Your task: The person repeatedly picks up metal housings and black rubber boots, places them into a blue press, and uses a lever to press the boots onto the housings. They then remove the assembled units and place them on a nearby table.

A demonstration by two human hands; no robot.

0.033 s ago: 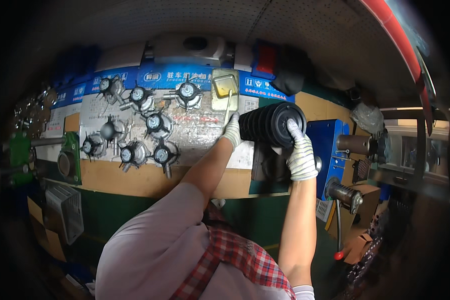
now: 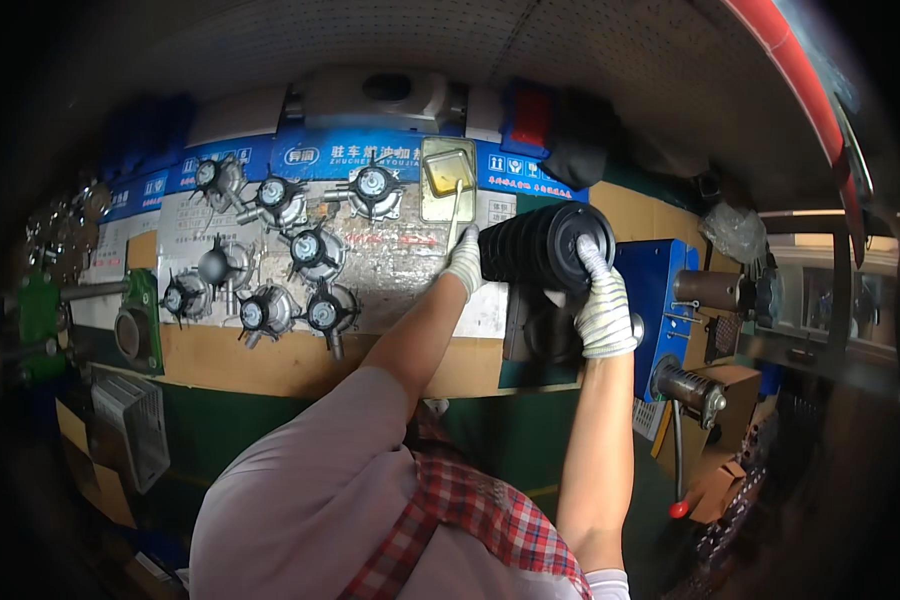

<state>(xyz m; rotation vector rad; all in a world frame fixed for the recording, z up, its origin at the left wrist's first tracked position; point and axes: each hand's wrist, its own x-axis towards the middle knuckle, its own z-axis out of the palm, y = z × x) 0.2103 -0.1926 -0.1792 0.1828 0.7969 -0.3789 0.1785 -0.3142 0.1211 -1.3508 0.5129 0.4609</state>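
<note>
A stack of black round, rimmed parts point(image 2: 530, 248) lies on its side between my two hands, above the right part of the bench. My left hand point(image 2: 463, 264), in a white knit glove, grips its left end; the fingertips are partly hidden. At the other end, my right hand point(image 2: 605, 315), in a striped glove, has its thumb pressed on the outer disc face while its other fingers are tucked out of sight. Just beyond my left hand stands a shallow tray point(image 2: 432, 208) holding a square dish of yellow liquid point(image 2: 448, 172) and a brush point(image 2: 456, 212).
Several metal housings with dark-legged tops point(image 2: 315, 250) cover the cardboard-lined bench point(image 2: 390, 280) to the left. A blue machine point(image 2: 658, 310) with a red-knobbed lever point(image 2: 679, 508) stands close on the right. A green clamp-like fixture point(image 2: 138, 325) is at the left, near a grey crate point(image 2: 130, 430).
</note>
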